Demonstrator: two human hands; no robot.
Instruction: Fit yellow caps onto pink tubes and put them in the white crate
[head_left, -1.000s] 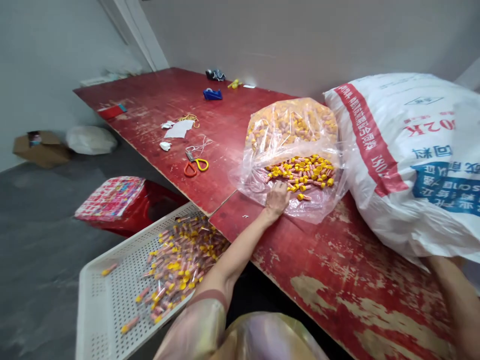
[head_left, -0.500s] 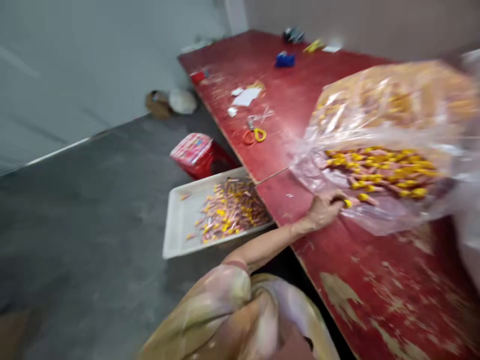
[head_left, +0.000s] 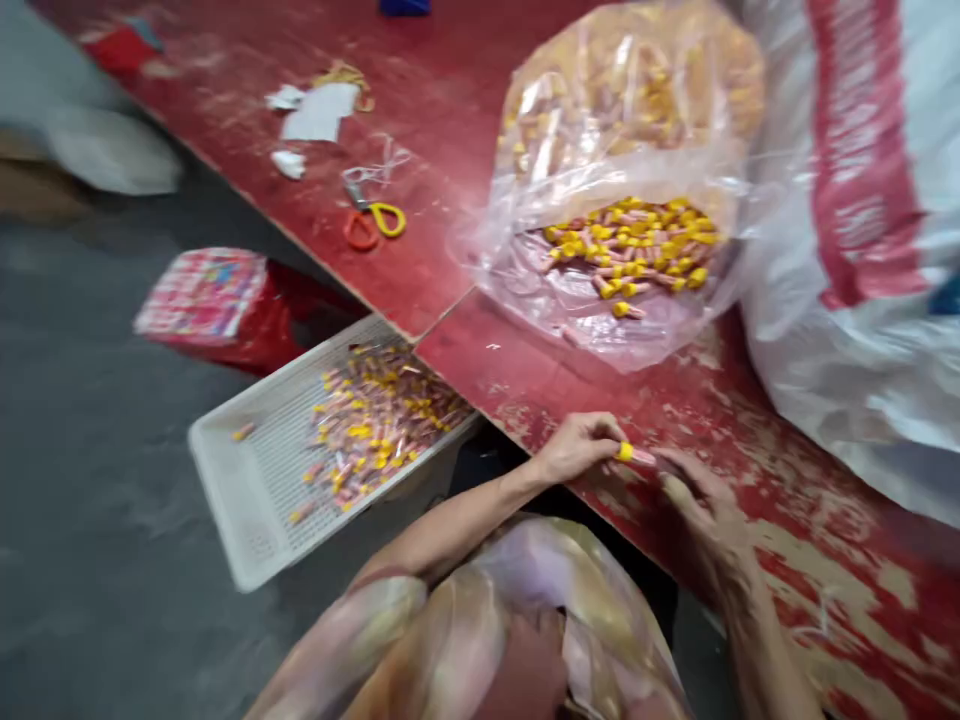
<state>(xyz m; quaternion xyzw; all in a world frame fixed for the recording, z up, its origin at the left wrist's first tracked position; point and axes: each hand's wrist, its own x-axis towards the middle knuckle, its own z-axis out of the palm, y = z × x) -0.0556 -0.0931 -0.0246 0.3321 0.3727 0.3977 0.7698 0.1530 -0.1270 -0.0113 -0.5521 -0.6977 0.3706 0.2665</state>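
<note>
Between the thumb and fingers of my left hand (head_left: 581, 447) is a small pink tube with a yellow cap (head_left: 636, 455), its pink end pointing right. Close against that end, my right hand (head_left: 701, 500) has its thumb and fingers bent together; blur hides what they grip, if anything. Both hands are over the near edge of the worn red table (head_left: 540, 390). Beyond them lies a clear plastic bag (head_left: 622, 170), its mouth towards me, with many loose yellow-capped pink tubes (head_left: 637, 245) in it.
A white slotted tray (head_left: 262, 500) with many similar tubes stands low beside the table, near a red stool with a patterned top (head_left: 206, 300). On the table are scissors (head_left: 375, 222) and white paper scraps (head_left: 321, 112). A large white and red sack (head_left: 862, 330) is at right.
My left hand has drawn back from the bag's mouth with a yellow-capped tube. My right hand has come into view beside it. The view has shifted right and nearer the table.
</note>
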